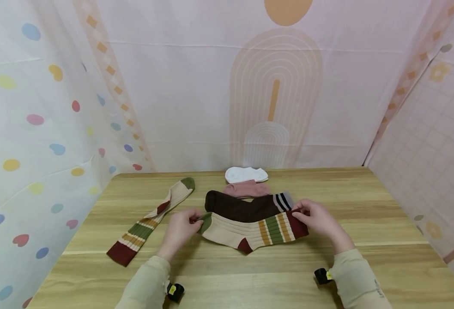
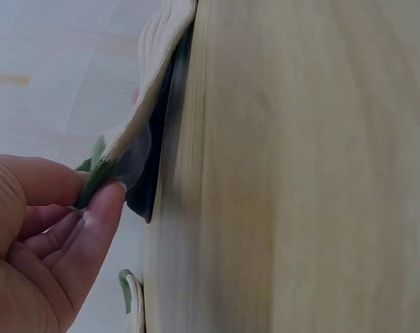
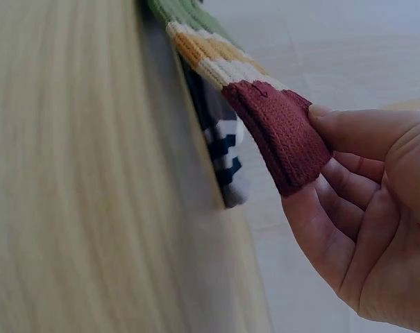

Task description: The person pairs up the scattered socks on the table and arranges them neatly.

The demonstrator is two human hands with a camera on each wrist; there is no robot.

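A cream ribbed sock (image 1: 227, 229) with green toe, red heel and coloured stripes is stretched between both hands in the head view. My left hand (image 1: 182, 228) pinches its green toe (image 2: 98, 173) between thumb and fingers. At the other end, my right hand (image 1: 317, 219) pinches the dark red cuff (image 3: 286, 135). Just behind the sock lies a dark brown sock (image 1: 234, 206) with a grey, black-striped cuff, partly covered by it in the head view. A matching striped sock (image 1: 146, 227) lies slantwise on the left, twisted near its heel.
Behind the brown sock are a pink sock (image 1: 246, 189) and a white sock (image 1: 245, 174), lined up toward the back edge of the wooden table (image 1: 250, 287). Patterned curtains (image 1: 188, 86) hang behind the table and along both sides.
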